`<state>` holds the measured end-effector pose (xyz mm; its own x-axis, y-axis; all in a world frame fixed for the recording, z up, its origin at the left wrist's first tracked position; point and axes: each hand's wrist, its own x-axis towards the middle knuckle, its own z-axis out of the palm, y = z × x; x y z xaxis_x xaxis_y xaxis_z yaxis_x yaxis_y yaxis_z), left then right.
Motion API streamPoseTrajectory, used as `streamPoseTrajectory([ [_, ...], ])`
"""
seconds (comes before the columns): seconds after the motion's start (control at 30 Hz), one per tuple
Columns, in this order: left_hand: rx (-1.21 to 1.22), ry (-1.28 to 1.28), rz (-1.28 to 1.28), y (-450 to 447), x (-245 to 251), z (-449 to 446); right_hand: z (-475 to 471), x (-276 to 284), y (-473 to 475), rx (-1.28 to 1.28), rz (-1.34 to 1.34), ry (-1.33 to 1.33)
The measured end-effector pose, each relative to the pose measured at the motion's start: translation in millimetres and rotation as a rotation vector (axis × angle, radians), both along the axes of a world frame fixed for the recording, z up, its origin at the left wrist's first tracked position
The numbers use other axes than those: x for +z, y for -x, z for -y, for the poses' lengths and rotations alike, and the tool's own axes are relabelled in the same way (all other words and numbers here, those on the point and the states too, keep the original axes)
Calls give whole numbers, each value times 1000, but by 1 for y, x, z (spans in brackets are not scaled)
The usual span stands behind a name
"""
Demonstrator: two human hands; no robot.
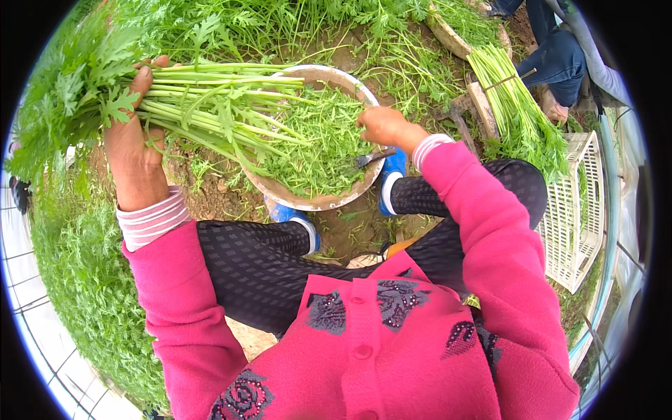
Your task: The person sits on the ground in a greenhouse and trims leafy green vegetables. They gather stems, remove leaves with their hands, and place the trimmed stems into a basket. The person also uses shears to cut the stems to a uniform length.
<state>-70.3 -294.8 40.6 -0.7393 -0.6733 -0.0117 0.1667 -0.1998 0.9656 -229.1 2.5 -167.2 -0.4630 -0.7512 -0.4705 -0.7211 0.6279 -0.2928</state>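
My left hand (137,142) grips a thick bunch of leafy greens (226,97), which look like garland chrysanthemum. The leaves fan out to the left, and the pale cut stems point right over a round basin (370,94). Loose trimmed leaves (325,142) cover the inside of the basin. Over its right rim is my right hand (387,127), with curled fingers turned toward the stems; whether anything small is between them is hidden. Just below that hand, a dark flat tool (375,156) with a knife-like shape lies across the basin's edge.
A bundle of greens (509,94) rests on a wooden stand (483,110) at right, a thin rod across it. Below is a white plastic crate (577,210). Another person's knee (559,65) shows at upper right. Growing greens (89,283) fill the left; my blue shoes (394,173) flank the basin.
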Motion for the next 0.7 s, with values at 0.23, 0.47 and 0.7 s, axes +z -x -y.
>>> streamPoseTrajectory([
  [0.23, 6, -38, -30, 2, 0, 13, -15, -34, -49, 214, -160, -256],
  [0.47, -37, 70, -54, 12, -7, 4, -27, 56, -25, 37, 198, -188],
  [0.7, -11, 48, 33, 23, -7, -8, -58, 147, -40, -330, 611, 495],
])
